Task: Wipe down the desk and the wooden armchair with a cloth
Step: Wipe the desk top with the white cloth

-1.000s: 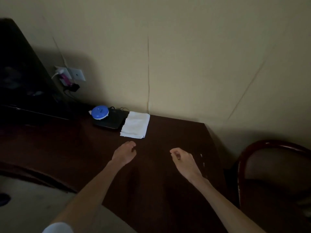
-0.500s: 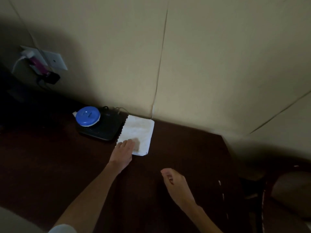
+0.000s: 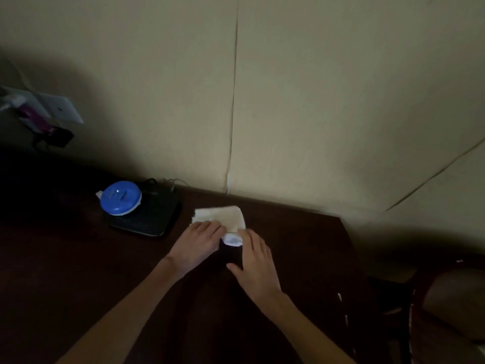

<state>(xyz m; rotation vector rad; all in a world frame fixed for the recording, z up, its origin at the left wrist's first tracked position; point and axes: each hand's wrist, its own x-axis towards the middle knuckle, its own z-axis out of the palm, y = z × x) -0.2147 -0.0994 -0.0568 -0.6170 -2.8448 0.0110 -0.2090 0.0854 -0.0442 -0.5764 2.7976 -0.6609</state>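
A white folded cloth (image 3: 227, 219) lies on the dark wooden desk (image 3: 78, 271), near the wall. My left hand (image 3: 198, 245) grips the cloth's near left edge, its fingers curled over the fabric. To its right, my right hand (image 3: 256, 261) rests its fairly straight fingers on the cloth's near right corner, thumb spread out on the desk. The near corner of the cloth bulges up between the two hands. The wooden armchair (image 3: 446, 311) shows only in part at the lower right, beside the desk's right end.
A black flat device (image 3: 154, 219) with a round blue lid (image 3: 120, 197) on it sits left of the cloth, with cables running behind it. A wall socket with plugs (image 3: 49, 114) is at the far left. The beige wall rises right behind the desk.
My left hand has pulled the cloth away from the black device toward me and it has bunched up. My right hand has moved forward from mid-desk onto the cloth.
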